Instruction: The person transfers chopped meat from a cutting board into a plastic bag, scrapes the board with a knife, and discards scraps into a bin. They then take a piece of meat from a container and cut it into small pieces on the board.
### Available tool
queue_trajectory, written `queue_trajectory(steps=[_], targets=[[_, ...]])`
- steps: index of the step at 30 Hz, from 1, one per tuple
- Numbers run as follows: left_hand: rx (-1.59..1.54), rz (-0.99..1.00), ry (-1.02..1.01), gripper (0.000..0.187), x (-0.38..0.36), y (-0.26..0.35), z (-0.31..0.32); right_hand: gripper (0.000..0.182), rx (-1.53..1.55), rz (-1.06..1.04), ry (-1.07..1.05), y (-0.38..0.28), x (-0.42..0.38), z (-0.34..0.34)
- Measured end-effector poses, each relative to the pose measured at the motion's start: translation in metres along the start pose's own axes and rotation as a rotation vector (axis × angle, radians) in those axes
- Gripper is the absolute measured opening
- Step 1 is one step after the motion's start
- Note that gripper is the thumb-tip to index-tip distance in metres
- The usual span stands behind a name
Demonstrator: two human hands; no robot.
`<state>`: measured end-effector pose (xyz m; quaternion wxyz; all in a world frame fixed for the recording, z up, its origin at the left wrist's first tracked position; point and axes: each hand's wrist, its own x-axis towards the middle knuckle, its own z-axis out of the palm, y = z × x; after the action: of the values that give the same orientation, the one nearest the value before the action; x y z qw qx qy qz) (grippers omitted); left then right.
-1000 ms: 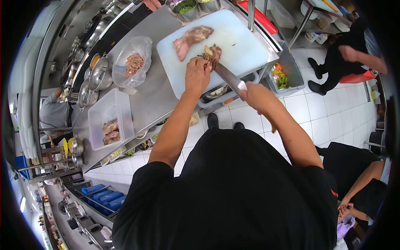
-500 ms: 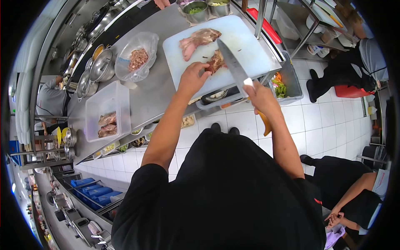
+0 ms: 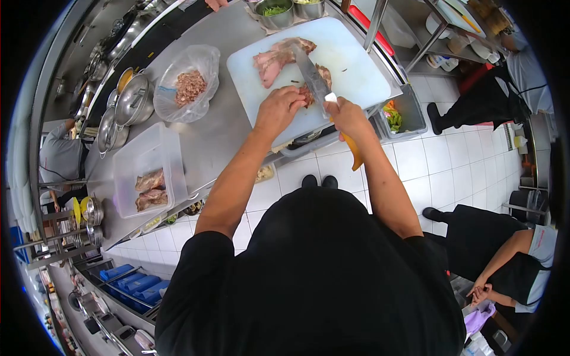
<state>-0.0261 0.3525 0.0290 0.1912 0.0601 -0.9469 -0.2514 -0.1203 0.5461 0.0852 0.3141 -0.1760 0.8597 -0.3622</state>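
Note:
On the white cutting board (image 3: 356, 59), my right hand (image 3: 350, 121) grips a large kitchen knife (image 3: 312, 74) by its yellow handle. Its blade lies across a small browned piece of meat (image 3: 324, 73), part of which shows on either side. My left hand (image 3: 278, 111) has its fingers curled onto the near end of that piece, close beside the blade; the fingertips are partly hidden. A larger piece of meat (image 3: 270, 64), pink at one end and browned at the other, rests farther back on the board, with the blade tip overlapping it in view.
Left of the board are a plastic-lined bowl of chopped meat (image 3: 190, 87) and a clear tub (image 3: 126, 178) holding meat pieces. Metal containers (image 3: 275, 18) stand behind the board. A grey bin (image 3: 409, 115) with vegetable scraps sits at right. Co-workers (image 3: 493, 249) stand nearby.
The knife has moved left, from beside the small piece of meat to across it. My right hand has shifted left with it. My left hand stays at the meat.

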Motion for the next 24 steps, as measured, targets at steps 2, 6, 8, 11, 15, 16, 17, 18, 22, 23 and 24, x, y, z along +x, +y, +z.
queue_trajectory(steps=[2,6,8,11,15,16,17,18,22,23,24], targets=[[-0.025,0.015,0.004,0.018,0.001,-0.004,0.0,0.048,-0.011,-0.009,0.012,0.008,0.0,0.008],[-0.011,0.08,0.054,0.017,0.001,-0.006,0.002,0.047,-0.022,-0.02,-0.04,0.022,-0.025,0.011],[-0.006,0.104,0.082,0.017,0.002,-0.011,0.005,0.046,0.001,0.005,-0.082,0.032,-0.042,0.013],[-0.03,0.078,0.092,0.015,0.004,-0.014,0.005,0.044,-0.034,0.046,-0.075,0.036,-0.065,0.012],[-0.119,0.04,0.112,0.019,0.0,-0.018,0.007,0.039,-0.514,-0.152,0.159,0.033,-0.07,0.003],[-0.14,0.036,0.126,0.021,-0.003,-0.018,0.008,0.037,-0.671,-0.254,0.254,0.034,-0.068,0.001],[-0.165,0.03,0.139,0.024,-0.004,-0.019,0.01,0.037,-0.655,-0.235,0.302,0.034,-0.068,-0.002],[-0.161,0.003,0.125,0.026,-0.002,-0.014,0.009,0.036,-0.644,-0.217,0.347,0.033,-0.069,-0.008],[-0.092,-0.111,0.097,0.029,0.009,0.007,0.004,0.04,-0.541,-0.126,0.448,0.033,-0.071,-0.026],[-0.06,-0.134,0.097,0.028,0.013,0.009,0.003,0.04,-0.52,-0.103,0.473,0.037,-0.069,-0.028],[-0.113,-0.159,0.083,0.026,0.017,0.003,0.005,0.043,-0.479,-0.108,0.483,0.043,-0.067,-0.028]])
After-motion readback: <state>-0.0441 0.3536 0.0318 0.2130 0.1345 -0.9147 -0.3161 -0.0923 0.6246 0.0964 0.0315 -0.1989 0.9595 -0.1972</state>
